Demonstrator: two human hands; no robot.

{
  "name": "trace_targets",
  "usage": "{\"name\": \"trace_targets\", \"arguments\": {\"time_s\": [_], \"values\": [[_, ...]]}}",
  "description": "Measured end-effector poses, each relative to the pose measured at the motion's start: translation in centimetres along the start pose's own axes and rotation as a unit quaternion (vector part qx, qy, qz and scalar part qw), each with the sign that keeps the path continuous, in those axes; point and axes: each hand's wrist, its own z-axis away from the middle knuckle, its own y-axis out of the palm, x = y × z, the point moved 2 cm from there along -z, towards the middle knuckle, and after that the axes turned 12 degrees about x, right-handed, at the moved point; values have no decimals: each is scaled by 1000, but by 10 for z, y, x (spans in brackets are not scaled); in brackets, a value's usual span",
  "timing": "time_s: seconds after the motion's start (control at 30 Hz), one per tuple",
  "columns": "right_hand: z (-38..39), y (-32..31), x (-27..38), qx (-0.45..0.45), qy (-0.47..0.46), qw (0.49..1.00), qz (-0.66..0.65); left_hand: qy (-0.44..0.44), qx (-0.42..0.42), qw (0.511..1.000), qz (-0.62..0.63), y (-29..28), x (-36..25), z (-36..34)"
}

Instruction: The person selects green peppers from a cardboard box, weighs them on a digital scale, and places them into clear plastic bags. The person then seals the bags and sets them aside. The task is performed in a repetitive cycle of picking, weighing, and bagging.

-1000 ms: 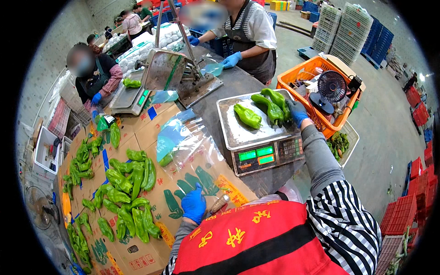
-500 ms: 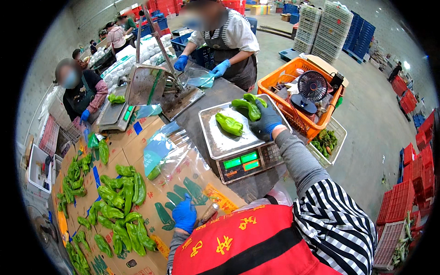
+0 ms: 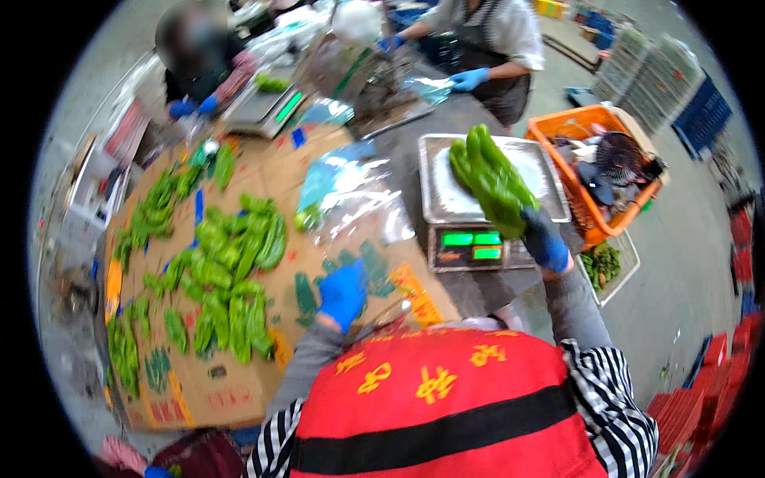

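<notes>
My right hand [image 3: 547, 239], in a dark glove with a blue cuff, grips a bunch of long green peppers [image 3: 492, 177] by one end. They are raised in front of the metal pan [image 3: 434, 199] of a digital scale with lit green displays [image 3: 472, 239]. Over the cardboard, my blue-gloved left hand [image 3: 343, 295] hovers or rests near a clear plastic bag [image 3: 362, 199]; its fingers are blurred and turned away. Left of it lies a large pile of green peppers [image 3: 231, 255] on the cardboard sheet [image 3: 239, 390]. One pepper shows near the bag's left edge.
An orange crate [image 3: 586, 227] with a small fan [image 3: 617, 155] stands right of the scale, above a white basket [image 3: 625, 267] of greens. Across the table are another scale [image 3: 255, 115], a metal stand [image 3: 390, 119], and two co-workers with blue gloves. Red crates [image 3: 701, 414] stand at lower right.
My right hand has lifted the peppers off the scale pan and drawn them toward me. The view has shifted and turned left. My left hand stays near the same spot.
</notes>
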Motion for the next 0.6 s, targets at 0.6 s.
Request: {"name": "trace_targets", "arguments": {"time_s": [0.6], "values": [[17,112,-70,82,129,845,513,-41,-1,999,-7,-15,-34,-32]]}}
